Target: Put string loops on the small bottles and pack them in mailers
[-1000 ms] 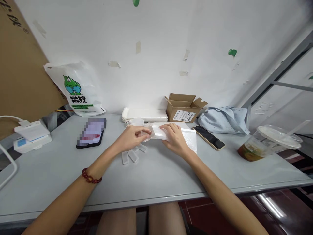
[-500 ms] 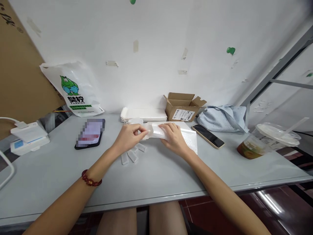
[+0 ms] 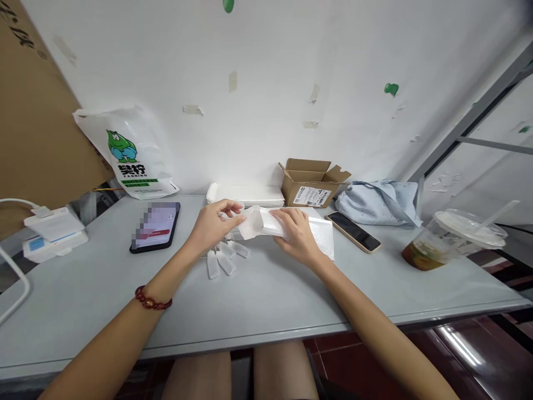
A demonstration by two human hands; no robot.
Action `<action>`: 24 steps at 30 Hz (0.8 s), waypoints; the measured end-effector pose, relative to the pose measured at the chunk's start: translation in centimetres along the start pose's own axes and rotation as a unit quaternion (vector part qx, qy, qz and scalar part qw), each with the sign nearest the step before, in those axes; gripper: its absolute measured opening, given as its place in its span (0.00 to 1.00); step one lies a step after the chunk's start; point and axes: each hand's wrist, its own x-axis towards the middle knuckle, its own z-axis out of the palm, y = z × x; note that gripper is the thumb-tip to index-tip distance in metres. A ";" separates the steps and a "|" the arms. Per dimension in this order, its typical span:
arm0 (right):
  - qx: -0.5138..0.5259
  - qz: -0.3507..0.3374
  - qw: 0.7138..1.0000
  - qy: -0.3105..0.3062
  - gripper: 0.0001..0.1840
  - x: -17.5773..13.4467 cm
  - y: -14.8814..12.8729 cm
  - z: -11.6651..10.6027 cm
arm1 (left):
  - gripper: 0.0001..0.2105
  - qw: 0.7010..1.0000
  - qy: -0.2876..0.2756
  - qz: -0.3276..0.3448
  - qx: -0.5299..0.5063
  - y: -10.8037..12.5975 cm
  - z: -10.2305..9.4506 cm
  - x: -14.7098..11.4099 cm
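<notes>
A white padded bubble mailer (image 3: pixel 322 236) lies on the grey table in front of me, its flap end (image 3: pixel 252 223) raised and turned to the left. My right hand (image 3: pixel 296 230) grips the mailer from above, fingers over the top and thumb at its near side. At the flap's left edge is my left hand (image 3: pixel 216 225), thumb and forefinger apart, the thumb tip at or close to the edge. Whether it touches the flap I cannot tell. Below that hand several small translucent plastic pieces (image 3: pixel 226 263) lie fanned out, partly hidden.
Behind stand a stack of white mailers (image 3: pixel 250 195) and an open cardboard box (image 3: pixel 312 186). Phones lie at left (image 3: pixel 156 226) and right (image 3: pixel 353 230). A drink cup (image 3: pixel 441 241), blue cloth bag (image 3: pixel 378 203), printed plastic bag (image 3: pixel 131 155) and white chargers (image 3: pixel 54 233) surround the space.
My left hand has loosened its pinch at the flap end and moved slightly left and up. More of the flap now shows, spread wider. My right hand keeps its hold.
</notes>
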 end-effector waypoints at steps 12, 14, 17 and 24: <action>0.004 -0.070 0.998 0.007 0.29 -0.2 -1.4 0.1 | 0.07 0.989 -0.104 -0.080 -0.065 0.0 2.4 -0.7; -0.027 -0.061 0.998 0.015 0.30 -0.1 -1.3 0.4 | 0.07 0.986 -0.074 -0.110 -0.102 0.0 2.5 -0.7; -0.073 -0.061 0.995 -0.001 0.28 -0.2 -1.2 1.0 | 0.09 0.966 -0.063 -0.179 -0.178 -0.3 2.5 -0.7; -0.134 -0.058 0.989 0.005 0.24 -0.4 -1.6 1.4 | 0.13 0.940 -0.051 -0.197 -0.276 -0.2 1.5 -0.4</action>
